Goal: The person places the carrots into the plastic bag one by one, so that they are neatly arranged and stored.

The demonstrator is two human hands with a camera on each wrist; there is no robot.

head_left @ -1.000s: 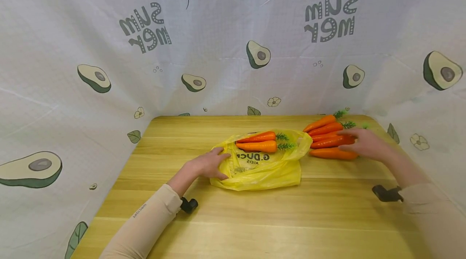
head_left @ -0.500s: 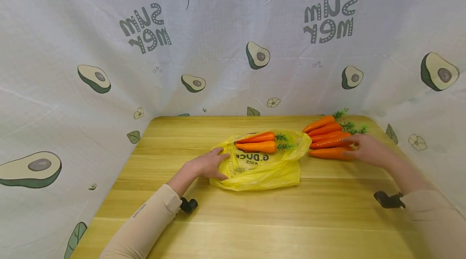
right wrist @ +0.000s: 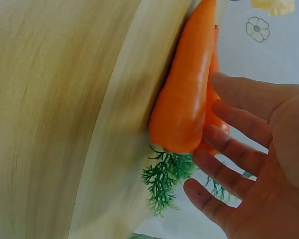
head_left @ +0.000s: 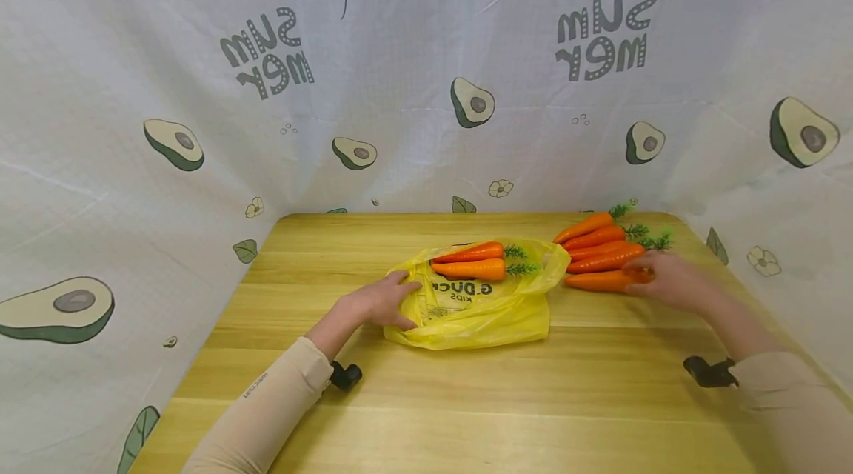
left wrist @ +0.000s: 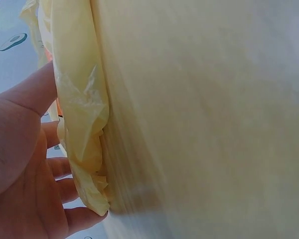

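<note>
A yellow plastic bag (head_left: 493, 327) lies with its mouth spread toward my left hand (head_left: 383, 302). Two orange carrots (head_left: 469, 269) with green tops lie in it. In the left wrist view, the thumb and spread fingers of my left hand (left wrist: 27, 169) reach behind the bag's crumpled edge (left wrist: 82, 94). At the right, my right hand (head_left: 676, 283) is over the thick end of the front carrot (head_left: 600, 281) in a group of several. The right wrist view shows the relaxed fingers of my right hand (right wrist: 254, 149) right beside a large carrot (right wrist: 183, 94), nothing gripped.
Behind the front carrot, more carrots (head_left: 583, 227) lie side by side, leafy tops pointing right. The wooden table (head_left: 466, 407) ends at a hanging white cloth (head_left: 406, 74) printed with avocados. A black wrist mount (head_left: 709, 372) juts from under the right sleeve.
My right hand has shifted slightly toward me, off the middle carrots to the front one, so more of their green tops show. My left hand and the bag have stayed still.
</note>
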